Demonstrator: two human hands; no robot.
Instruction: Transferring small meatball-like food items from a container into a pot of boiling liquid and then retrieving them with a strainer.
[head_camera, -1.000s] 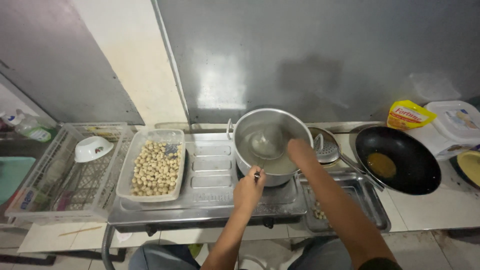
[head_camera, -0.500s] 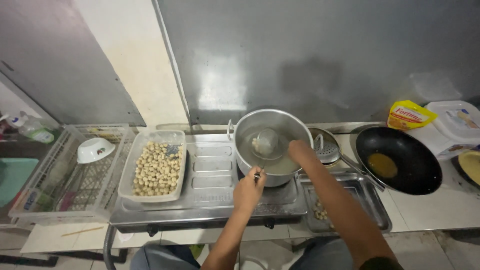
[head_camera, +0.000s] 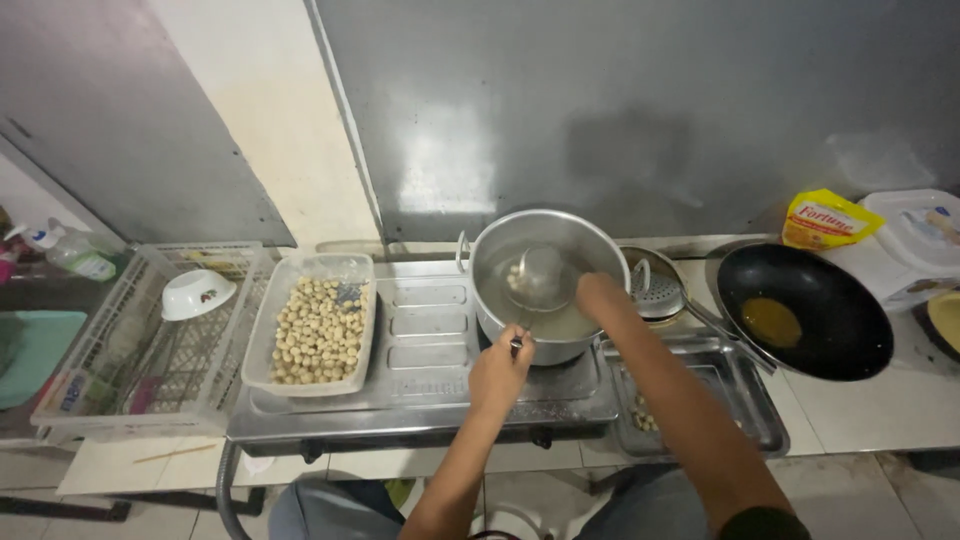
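Two hands at the pot (head_camera: 545, 285): your left hand (head_camera: 500, 372) pinches its near handle; your right hand (head_camera: 598, 295) grips the ladle (head_camera: 538, 275) dipped in broth. Pot sits on the stove (head_camera: 420, 375). Judged heavy, hot, sloshing; take it by both side handles. Tray of pale balls (head_camera: 315, 325) left. Wok (head_camera: 805, 310) right; behind it, a yellow pouch (head_camera: 825, 220) with red lettering leans on the wall.

light: dim, overhead | glare: steel backsplash (head_camera: 450, 170) | shadow: soft on wall | edges: wide-angle bowed, slightly soft
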